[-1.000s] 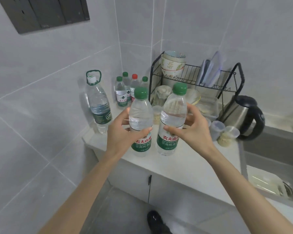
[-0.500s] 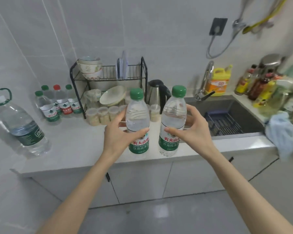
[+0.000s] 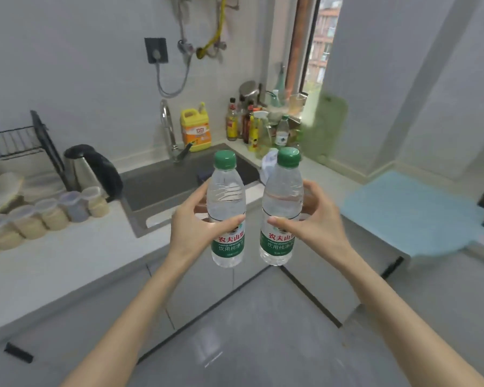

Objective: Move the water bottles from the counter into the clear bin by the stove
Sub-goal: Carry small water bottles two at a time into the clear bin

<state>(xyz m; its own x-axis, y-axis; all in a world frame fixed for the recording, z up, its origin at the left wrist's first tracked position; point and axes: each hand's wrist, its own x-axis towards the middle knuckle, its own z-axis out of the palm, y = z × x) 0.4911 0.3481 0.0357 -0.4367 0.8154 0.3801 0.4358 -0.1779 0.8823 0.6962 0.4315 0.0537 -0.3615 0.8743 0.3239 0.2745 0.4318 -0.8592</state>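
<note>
Left hand point(image 3: 193, 227) grips left bottle point(image 3: 226, 196), right hand point(image 3: 319, 222) right bottle point(image 3: 283, 194); water inside.

A single wide-angle view from head height looks forward and down along the person's forearms, with the left hand point(image 3: 196, 227) and right hand point(image 3: 316, 222) close to the lens at mid-frame. It faces the corner where the desk point(image 3: 53, 261) turns past the sink point(image 3: 165, 185), with the floor point(image 3: 249, 331) beneath and the walls curving at the edges.
</note>
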